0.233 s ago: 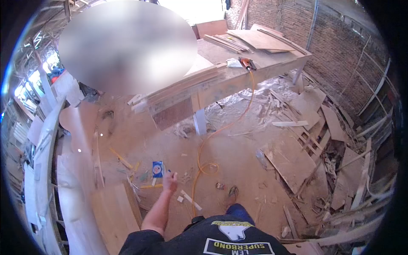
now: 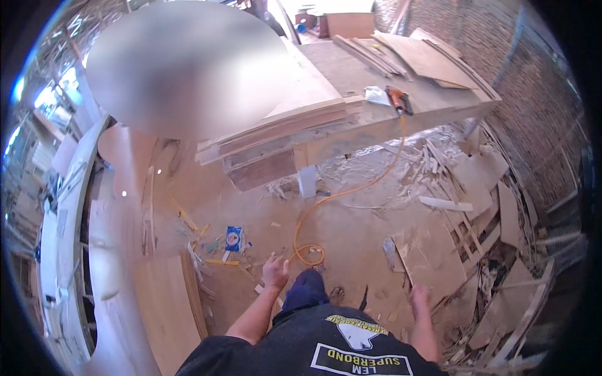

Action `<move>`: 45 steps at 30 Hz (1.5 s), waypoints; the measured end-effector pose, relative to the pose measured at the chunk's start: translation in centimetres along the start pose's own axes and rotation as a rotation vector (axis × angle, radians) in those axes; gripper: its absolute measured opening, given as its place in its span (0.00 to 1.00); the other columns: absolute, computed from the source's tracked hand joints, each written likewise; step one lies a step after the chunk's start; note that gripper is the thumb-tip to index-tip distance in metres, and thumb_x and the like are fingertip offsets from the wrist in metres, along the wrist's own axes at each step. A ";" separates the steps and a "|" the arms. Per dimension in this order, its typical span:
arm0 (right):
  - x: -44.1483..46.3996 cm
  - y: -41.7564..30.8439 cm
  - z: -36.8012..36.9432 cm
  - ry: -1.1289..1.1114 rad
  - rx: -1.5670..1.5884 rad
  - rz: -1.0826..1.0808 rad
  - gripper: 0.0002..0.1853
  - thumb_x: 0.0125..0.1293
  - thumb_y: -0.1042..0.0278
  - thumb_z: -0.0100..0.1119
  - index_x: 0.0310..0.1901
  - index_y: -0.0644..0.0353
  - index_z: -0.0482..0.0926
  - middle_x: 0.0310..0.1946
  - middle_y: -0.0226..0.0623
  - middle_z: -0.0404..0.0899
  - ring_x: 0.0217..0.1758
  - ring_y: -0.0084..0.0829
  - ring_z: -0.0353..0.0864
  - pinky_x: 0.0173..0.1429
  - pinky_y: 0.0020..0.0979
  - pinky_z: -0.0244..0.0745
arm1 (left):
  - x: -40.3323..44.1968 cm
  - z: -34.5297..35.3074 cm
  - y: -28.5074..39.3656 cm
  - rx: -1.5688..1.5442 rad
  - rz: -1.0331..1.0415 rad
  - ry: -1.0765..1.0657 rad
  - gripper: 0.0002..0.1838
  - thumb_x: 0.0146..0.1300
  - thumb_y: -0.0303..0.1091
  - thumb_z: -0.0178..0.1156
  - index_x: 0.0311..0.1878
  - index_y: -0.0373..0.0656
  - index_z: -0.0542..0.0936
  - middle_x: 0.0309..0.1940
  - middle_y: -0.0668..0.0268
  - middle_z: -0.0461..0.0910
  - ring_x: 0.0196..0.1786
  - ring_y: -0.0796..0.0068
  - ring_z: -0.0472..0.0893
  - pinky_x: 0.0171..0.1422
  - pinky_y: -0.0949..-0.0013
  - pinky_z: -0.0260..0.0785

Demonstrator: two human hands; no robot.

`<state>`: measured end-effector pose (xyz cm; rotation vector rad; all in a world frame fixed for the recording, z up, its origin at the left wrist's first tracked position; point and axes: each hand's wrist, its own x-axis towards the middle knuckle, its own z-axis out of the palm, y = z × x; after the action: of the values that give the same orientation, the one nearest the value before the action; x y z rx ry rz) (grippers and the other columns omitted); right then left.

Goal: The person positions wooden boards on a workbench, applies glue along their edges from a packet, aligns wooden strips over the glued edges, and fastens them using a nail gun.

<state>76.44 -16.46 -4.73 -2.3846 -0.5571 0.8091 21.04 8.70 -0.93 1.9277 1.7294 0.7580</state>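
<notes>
My left hand (image 2: 276, 272) hangs above the floor, left of my raised leg (image 2: 307, 289). Its fingers look loosely bent and apart, with nothing visible in them. Close by, an orange air hose (image 2: 301, 233) loops on the floor. A blue-and-white packet (image 2: 234, 239) lies farther left. My right hand (image 2: 421, 293) is out to the right, over the floor near a flat board (image 2: 428, 258). Motion blur smears its fingers, so I cannot make out whether it holds anything.
Ahead stands a workbench (image 2: 326, 139) with stacked wood strips (image 2: 285, 124), thin panels (image 2: 426, 57) and an orange-and-black air tool (image 2: 398, 100). Scrap wood (image 2: 467, 216) covers the floor at right. Long boards (image 2: 164, 307) lie at left. A blurred patch hides the upper left.
My left hand has moved right, away from the packet in view. My right hand has come into view, and my leg is now forward. The view has shifted left, so the bench appears farther right.
</notes>
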 end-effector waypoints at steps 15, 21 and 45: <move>29.5 -18.2 7.6 -0.472 0.106 0.093 0.26 0.71 0.63 0.62 0.69 0.59 0.77 0.38 0.32 0.82 0.40 0.30 0.81 0.45 0.38 0.80 | 47.8 0.0 9.7 0.421 -0.036 0.250 0.48 0.69 0.61 0.63 0.81 0.38 0.63 0.82 0.53 0.62 0.85 0.54 0.60 0.83 0.23 0.39; 22.4 -21.8 6.4 -0.560 -0.325 0.335 0.21 0.73 0.59 0.58 0.62 0.60 0.81 0.41 0.43 0.85 0.46 0.41 0.83 0.52 0.42 0.79 | 61.2 3.5 12.4 0.556 -0.020 0.210 0.51 0.70 0.70 0.56 0.81 0.37 0.63 0.85 0.53 0.57 0.88 0.55 0.53 0.84 0.21 0.30; 105.1 -86.3 -2.9 0.206 1.273 0.301 0.30 0.70 0.44 0.70 0.64 0.55 0.75 0.56 0.36 0.78 0.59 0.35 0.78 0.66 0.48 0.73 | 82.9 15.0 26.6 0.436 -0.472 -0.175 0.66 0.60 0.65 0.73 0.83 0.24 0.51 0.86 0.38 0.44 0.89 0.46 0.44 0.91 0.52 0.41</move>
<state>137.93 104.38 6.35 -1.3127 0.3650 0.6938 56.48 88.21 13.91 1.6552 2.2428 0.0410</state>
